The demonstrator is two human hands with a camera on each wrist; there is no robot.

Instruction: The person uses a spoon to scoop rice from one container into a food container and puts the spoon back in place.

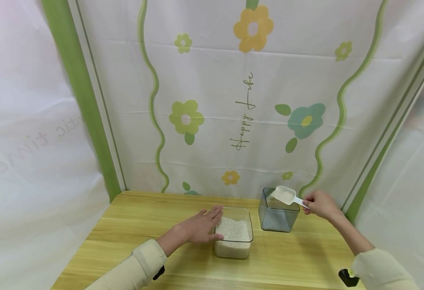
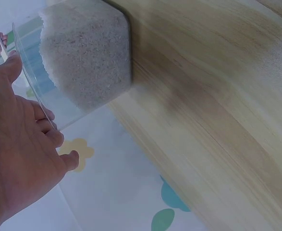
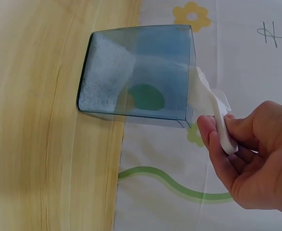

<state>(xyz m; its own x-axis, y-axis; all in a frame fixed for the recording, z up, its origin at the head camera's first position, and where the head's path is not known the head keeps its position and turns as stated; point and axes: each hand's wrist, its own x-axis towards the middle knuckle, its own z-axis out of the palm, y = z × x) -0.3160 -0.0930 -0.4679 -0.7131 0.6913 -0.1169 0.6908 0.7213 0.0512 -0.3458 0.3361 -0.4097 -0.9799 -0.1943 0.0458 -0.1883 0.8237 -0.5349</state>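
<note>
My right hand (image 1: 321,204) pinches the handle of a white scoop (image 3: 221,118). The scoop's bowl carries a heap of white, flour-like material (image 1: 283,195) and hangs over the mouth of a bluish clear square container (image 1: 278,219). In the right wrist view, white material (image 3: 104,72) lies in the bottom of that container. My left hand (image 1: 202,226) rests on the left side of a second clear container (image 1: 233,249), its fingers and thumb spread along the rim. Whitish grainy material (image 2: 90,53) fills much of this container.
Both containers stand on a light wooden table (image 1: 139,225), the bluish one farther back and to the right. Behind the table hangs a white curtain (image 1: 204,80) with printed flowers. More white cloth hangs at both sides.
</note>
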